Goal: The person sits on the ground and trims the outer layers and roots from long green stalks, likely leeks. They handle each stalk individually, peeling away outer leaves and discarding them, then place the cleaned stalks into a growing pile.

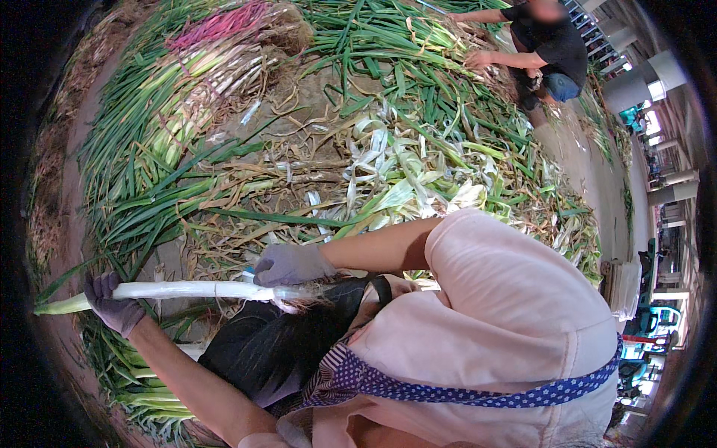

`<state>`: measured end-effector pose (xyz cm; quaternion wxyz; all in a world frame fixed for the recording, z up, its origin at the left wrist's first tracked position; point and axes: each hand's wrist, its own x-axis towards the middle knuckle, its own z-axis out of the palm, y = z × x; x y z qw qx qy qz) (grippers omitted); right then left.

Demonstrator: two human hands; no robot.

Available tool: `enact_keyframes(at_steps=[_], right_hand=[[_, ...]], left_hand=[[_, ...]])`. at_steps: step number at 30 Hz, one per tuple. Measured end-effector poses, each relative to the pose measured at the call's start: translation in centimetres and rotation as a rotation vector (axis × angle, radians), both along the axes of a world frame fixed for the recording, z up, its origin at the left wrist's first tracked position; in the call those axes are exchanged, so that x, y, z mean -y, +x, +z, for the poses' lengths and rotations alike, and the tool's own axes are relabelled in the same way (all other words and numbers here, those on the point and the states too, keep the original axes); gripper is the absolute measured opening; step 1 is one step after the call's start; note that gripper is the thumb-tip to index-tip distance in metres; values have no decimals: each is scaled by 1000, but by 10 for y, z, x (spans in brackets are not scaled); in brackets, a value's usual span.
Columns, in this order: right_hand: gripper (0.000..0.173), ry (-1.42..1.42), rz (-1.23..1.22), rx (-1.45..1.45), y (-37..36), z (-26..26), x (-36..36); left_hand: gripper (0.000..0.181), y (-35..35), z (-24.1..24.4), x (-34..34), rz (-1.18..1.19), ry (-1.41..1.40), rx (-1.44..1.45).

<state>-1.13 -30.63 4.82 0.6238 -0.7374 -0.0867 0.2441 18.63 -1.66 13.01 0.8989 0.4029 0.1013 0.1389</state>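
Note:
My left hand [115, 302], in a grey-purple glove, is closed around the upper part of a large green onion [185, 289]. The stalk lies nearly level across the view, its pale green top pointing left and its fringed roots toward my dark trousers [291, 330]. Curled just above the root end is my gloved right hand [292, 265]. A small blue and white thing [248, 273] shows at its fingers; whether the hand grips it is hidden. Below my left forearm lie more green onions [148, 386] with pale stalks.
Peeled leaves and husks [392, 168] cover the ground before me. Untrimmed green onions [185, 101] are heaped at upper left, pink ties [221, 25] on top. A co-worker [549, 50] crouches at upper right, hands on another heap [392, 45]. Pale columns [644, 81] stand at right.

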Motion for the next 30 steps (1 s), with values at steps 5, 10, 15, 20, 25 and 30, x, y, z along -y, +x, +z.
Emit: enact_keyframes(at_steps=[5, 10, 15, 20, 25, 30], right_hand=[[57, 396, 151, -507, -13, 26, -5], [53, -238, -155, 174, 4, 13, -3], [52, -499, -30, 374, 5, 12, 7], [45, -201, -137, 196, 9, -29, 9], [49, 323, 38, -292, 7, -34, -7], [55, 146, 67, -193, 7, -47, -1]], left_hand=[[14, 13, -22, -48, -268, -134, 222], [36, -2, -10, -5, -93, 152, -221], [20, -9, -25, 30, -28, -114, -279], [17, -5, -34, 32, -117, -172, -197], [15, -20, -6, 32, -181, -126, -38], [55, -38, -2, 40, -84, 384, -83]])
